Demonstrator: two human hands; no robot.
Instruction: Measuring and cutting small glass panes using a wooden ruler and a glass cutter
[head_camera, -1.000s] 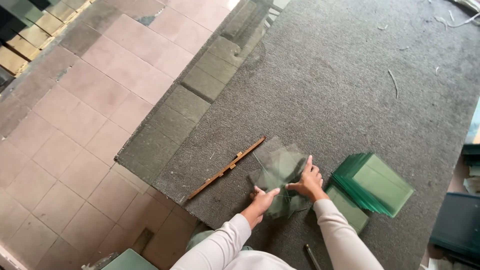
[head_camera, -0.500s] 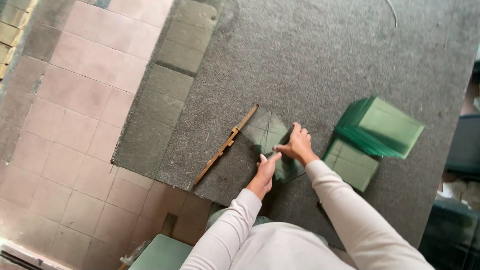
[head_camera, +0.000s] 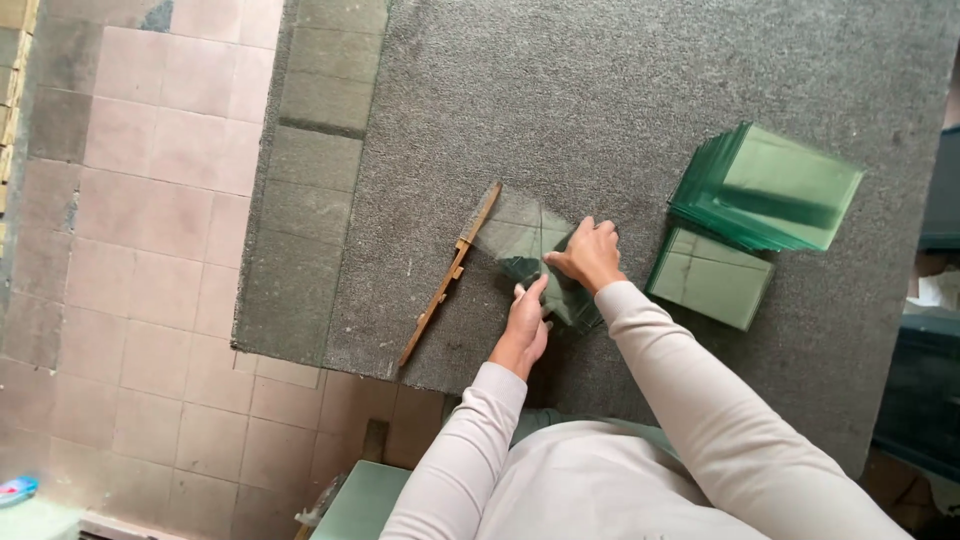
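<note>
While both hands press flat on a clear greenish glass pane (head_camera: 530, 250) atop rough grey carpet (head_camera: 620, 90), left hand (head_camera: 527, 322) & right hand (head_camera: 590, 255) fingers together; wooden straightedge (head_camera: 448, 275) just beside, stacked glass rectangles (head_camera: 765, 188) nearby.

Glossy greenish glass sheets (head_camera: 765, 188) lie on rough matt grey felt (head_camera: 620, 90) beside a worn wooden ruler (head_camera: 450, 274).

This looks like a glass-cutting workshop: a tabletop (head_camera: 700, 90) covered in grey felt carries stacks of cut green-tinted glass panes (head_camera: 765, 187), a loose glass sheet (head_camera: 520, 235) and a wooden straightedge (head_camera: 447, 275), above a worn floor of pink tiles (head_camera: 150, 200).
</note>
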